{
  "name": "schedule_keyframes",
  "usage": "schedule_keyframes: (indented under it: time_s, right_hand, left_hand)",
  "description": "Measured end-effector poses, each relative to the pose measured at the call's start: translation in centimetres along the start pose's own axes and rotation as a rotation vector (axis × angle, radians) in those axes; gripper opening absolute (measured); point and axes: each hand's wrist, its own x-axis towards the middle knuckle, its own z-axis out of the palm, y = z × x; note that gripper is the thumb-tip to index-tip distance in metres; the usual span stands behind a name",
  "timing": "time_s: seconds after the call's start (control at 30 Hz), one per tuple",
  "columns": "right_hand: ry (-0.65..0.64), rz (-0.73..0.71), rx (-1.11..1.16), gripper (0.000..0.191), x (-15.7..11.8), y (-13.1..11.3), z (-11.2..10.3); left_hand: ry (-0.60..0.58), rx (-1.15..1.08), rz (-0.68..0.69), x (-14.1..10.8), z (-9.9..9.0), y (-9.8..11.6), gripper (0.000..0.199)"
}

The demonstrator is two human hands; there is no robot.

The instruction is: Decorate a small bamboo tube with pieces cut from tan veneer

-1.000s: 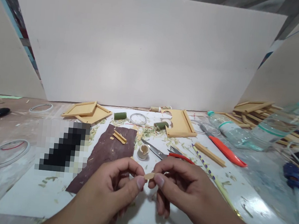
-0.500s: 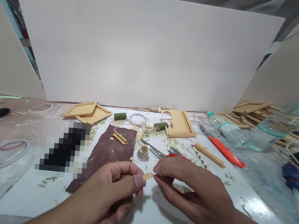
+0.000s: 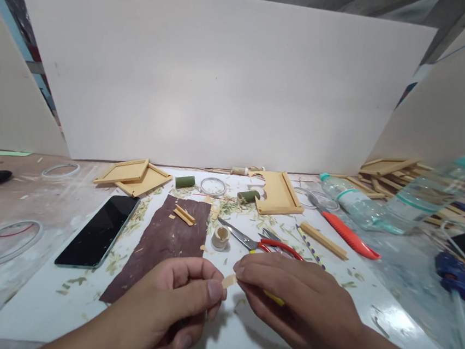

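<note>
Between my hands is a small, thin tan piece [image 3: 228, 281], perhaps a wood sliver. My left hand [image 3: 181, 301] pinches its left end between thumb and forefinger. My right hand [image 3: 297, 307] has its fingers closed together at the other end, and the fingertips there partly hide the piece. Just beyond them stands a short pale ring [image 3: 221, 238], like a cut of bamboo, with a jagged inner edge. Scissors [image 3: 238, 234] with red handles lie behind my right hand, beside another bladed tool. A brown sheet [image 3: 159, 250] like sandpaper, bearing a small wooden channel piece [image 3: 184, 215], is left of the ring.
A phone [image 3: 97, 231] lies at left. Green bamboo tubes [image 3: 185, 181], wooden frames [image 3: 134, 173] and a notched frame [image 3: 282, 194] sit at the back. Rightward are a wood strip [image 3: 323, 241], a red-handled knife [image 3: 350, 235], plastic bottles [image 3: 355, 204] and a blue glue gun [image 3: 459, 276]. Shavings litter the white board.
My right hand has turned slightly, its fingers now flatter and closer together over the piece's right end. My left hand keeps its pinch. The view has shifted slightly.
</note>
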Motion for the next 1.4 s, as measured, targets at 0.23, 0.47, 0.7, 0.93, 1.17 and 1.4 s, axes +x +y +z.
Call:
schedule_keyframes:
  time_s: [0.23, 0.47, 0.7, 0.93, 1.17, 1.4]
  right_hand:
    - [-0.023, -0.019, -0.023, 0.018, 0.3, -0.4, -0.4]
    - [0.095, 0.277, -0.065, 0.015, 1.3, 0.3, -0.9]
    - [0.168, 0.472, 0.032, 0.01, 1.8, 1.3, -1.0]
    - [0.15, 0.502, 0.184, 0.011, 2.0, 1.9, -0.8]
    - [0.16, 0.533, 0.221, 0.009, 2.0, 2.1, -1.2]
    - [0.11, 0.631, 0.33, 0.007, 2.5, 1.0, -1.5]
  left_hand:
    - [-0.004, 0.002, -0.006, -0.1, -0.2, -0.3, 0.034]
    - [0.203, 0.302, 0.26, 0.8, -2.1, -0.2, 0.036]
    - [0.43, 0.974, 0.461, 1.6, -2.8, 2.4, 0.032]
    - [0.324, 1.174, 0.549, 4.9, -3.3, 2.5, 0.063]
    - [0.121, 1.185, 0.646, 5.8, -2.3, 3.7, 0.045]
    - [0.25, 0.893, 0.578, 3.7, -1.3, 3.9, 0.029]
